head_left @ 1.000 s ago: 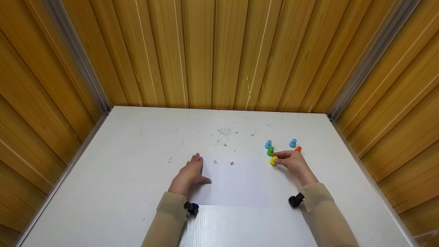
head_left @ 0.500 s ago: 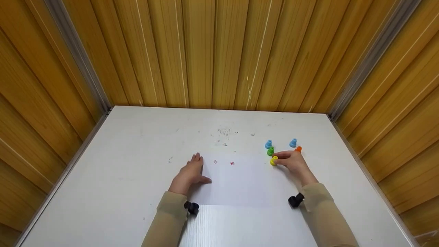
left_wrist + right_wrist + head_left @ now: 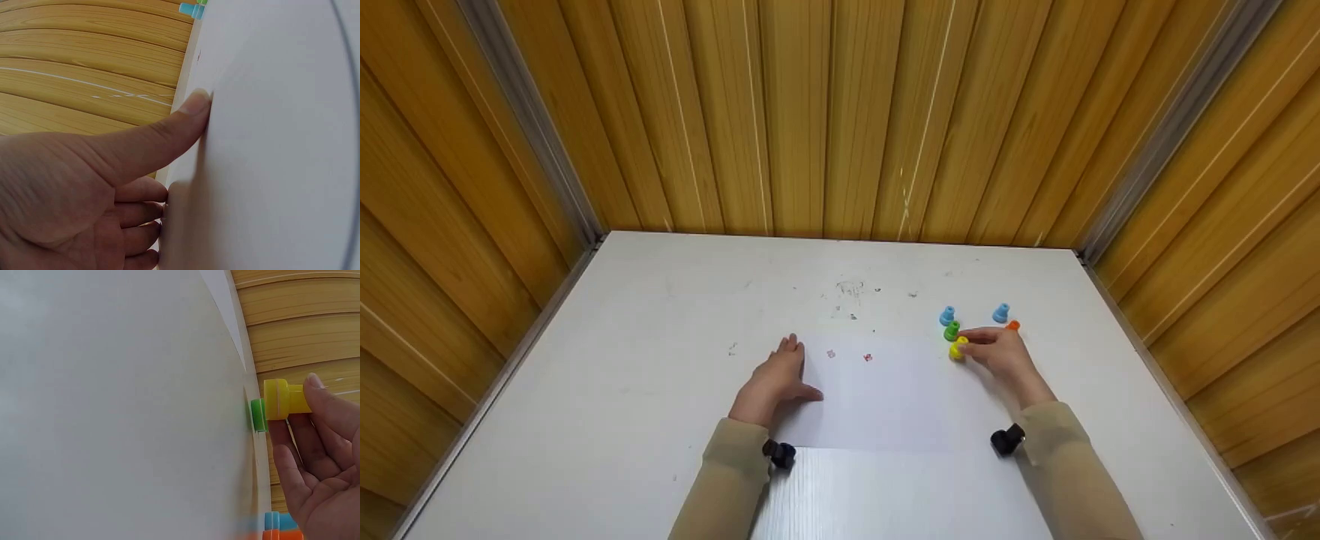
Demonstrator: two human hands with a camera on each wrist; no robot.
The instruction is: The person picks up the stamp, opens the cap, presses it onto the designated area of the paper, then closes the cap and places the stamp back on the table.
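Fingers of the right hand (image 3: pixel 1003 360) pinch a round-based yellow plastic peg (image 3: pixel 957 349) by its stem, near the rectangular white paper sheet (image 3: pixel 877 405); a steady, level pinch should spare the matching green plastic peg (image 3: pixel 952 331) just beside it. The left hand (image 3: pixel 774 379) lies straight-fingered, thumb over the sheet.

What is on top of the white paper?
On the paper: a red mark, a fainter mark and part of the left hand. Anything under that hand is covered.

A lab-like booth (image 3: pixel 1245 225): wood-grain panels (image 3: pixel 795 112) wall three sides, metal posts (image 3: pixel 529 112) stand in the two far corners, and a white surface (image 3: pixel 660 300) fills the space between.
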